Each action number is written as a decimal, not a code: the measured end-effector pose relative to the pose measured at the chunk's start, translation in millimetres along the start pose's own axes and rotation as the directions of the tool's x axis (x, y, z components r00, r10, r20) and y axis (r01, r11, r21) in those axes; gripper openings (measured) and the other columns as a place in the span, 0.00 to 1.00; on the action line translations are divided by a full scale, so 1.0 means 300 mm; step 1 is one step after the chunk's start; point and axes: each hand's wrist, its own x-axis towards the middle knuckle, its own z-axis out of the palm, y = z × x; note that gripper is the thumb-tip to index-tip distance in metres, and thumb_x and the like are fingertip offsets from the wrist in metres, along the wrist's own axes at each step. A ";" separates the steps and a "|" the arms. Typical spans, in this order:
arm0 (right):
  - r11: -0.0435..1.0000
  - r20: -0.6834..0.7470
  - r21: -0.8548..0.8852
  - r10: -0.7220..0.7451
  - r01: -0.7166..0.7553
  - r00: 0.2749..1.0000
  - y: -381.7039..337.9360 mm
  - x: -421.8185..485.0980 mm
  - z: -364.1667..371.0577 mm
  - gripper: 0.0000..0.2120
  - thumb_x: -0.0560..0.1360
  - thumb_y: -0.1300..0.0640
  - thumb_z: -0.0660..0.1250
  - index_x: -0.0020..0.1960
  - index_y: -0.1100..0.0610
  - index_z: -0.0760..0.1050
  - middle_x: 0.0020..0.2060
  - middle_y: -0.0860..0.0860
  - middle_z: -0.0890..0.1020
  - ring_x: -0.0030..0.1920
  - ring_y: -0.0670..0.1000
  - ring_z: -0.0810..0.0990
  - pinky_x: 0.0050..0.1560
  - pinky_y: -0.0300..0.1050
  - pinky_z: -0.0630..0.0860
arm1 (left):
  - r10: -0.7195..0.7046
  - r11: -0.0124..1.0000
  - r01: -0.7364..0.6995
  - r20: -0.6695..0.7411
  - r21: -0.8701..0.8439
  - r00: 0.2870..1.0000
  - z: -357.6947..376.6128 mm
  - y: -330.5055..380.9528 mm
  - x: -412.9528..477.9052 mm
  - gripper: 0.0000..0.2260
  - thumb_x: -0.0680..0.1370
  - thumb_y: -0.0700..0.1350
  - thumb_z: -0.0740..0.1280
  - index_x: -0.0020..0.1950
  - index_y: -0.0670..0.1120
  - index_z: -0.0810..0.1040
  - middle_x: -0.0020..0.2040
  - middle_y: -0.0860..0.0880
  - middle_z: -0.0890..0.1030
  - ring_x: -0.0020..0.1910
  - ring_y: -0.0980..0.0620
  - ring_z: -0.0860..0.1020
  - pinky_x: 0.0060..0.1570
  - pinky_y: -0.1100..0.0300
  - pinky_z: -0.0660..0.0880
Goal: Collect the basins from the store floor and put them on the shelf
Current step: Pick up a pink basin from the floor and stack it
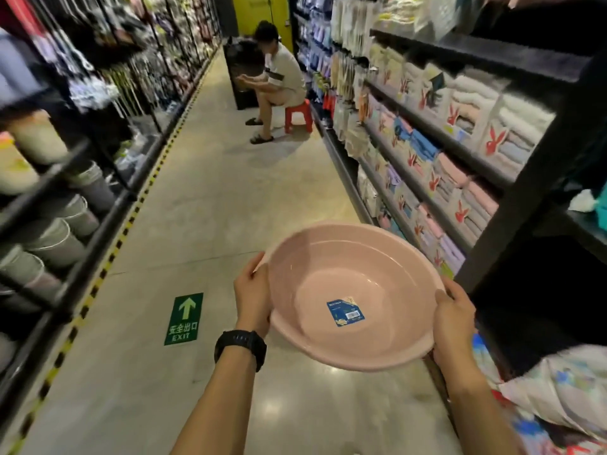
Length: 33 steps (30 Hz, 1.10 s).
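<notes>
I hold a round pink basin in front of me above the aisle floor, tilted so its inside faces me. A blue label is stuck on its bottom. My left hand, with a black watch on the wrist, grips the basin's left rim. My right hand grips the right rim, thumb over the edge. A dark shelf unit stands close on the right of the basin.
A person sits on a red stool further down the aisle. Towel packs fill the right shelves. Buckets lie on the left shelves. A green exit sign is on the floor. Patterned fabric lies at lower right.
</notes>
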 end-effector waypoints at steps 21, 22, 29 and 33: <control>0.962 0.316 -0.249 -0.026 0.109 0.948 0.046 0.476 0.916 0.20 0.82 0.58 0.56 0.73 0.47 0.67 0.65 0.50 0.77 0.64 0.54 0.76 0.65 0.60 0.73 | -0.010 1.000 0.019 -0.322 0.023 0.947 -0.022 -0.030 0.885 0.16 0.80 0.45 0.64 0.67 0.54 0.79 0.54 0.54 0.85 0.45 0.57 0.84 0.39 0.61 0.81; 0.957 0.304 -0.267 -0.029 0.115 0.952 0.055 0.504 0.966 0.20 0.83 0.58 0.55 0.74 0.46 0.66 0.65 0.48 0.77 0.64 0.51 0.75 0.66 0.58 0.73 | -0.023 0.999 0.036 -0.306 0.036 0.952 -0.008 -0.039 0.958 0.15 0.80 0.46 0.64 0.67 0.55 0.79 0.57 0.52 0.84 0.49 0.54 0.84 0.43 0.58 0.82; 0.854 0.299 -0.482 -0.051 0.197 0.953 0.230 0.748 1.265 0.23 0.83 0.56 0.55 0.77 0.43 0.58 0.47 0.24 0.69 0.50 0.32 0.73 0.62 0.46 0.68 | -0.001 0.985 0.046 -0.259 0.168 0.966 0.083 -0.209 1.414 0.15 0.81 0.49 0.64 0.68 0.57 0.77 0.61 0.54 0.81 0.58 0.54 0.80 0.56 0.51 0.79; 0.777 0.354 -0.588 -0.002 0.225 0.935 0.523 0.910 1.398 0.21 0.84 0.50 0.53 0.76 0.46 0.57 0.46 0.40 0.80 0.48 0.50 0.81 0.51 0.60 0.80 | 0.051 0.919 0.032 -0.202 0.392 0.978 0.119 -0.510 1.640 0.19 0.82 0.50 0.63 0.73 0.57 0.70 0.65 0.55 0.78 0.61 0.55 0.77 0.61 0.48 0.76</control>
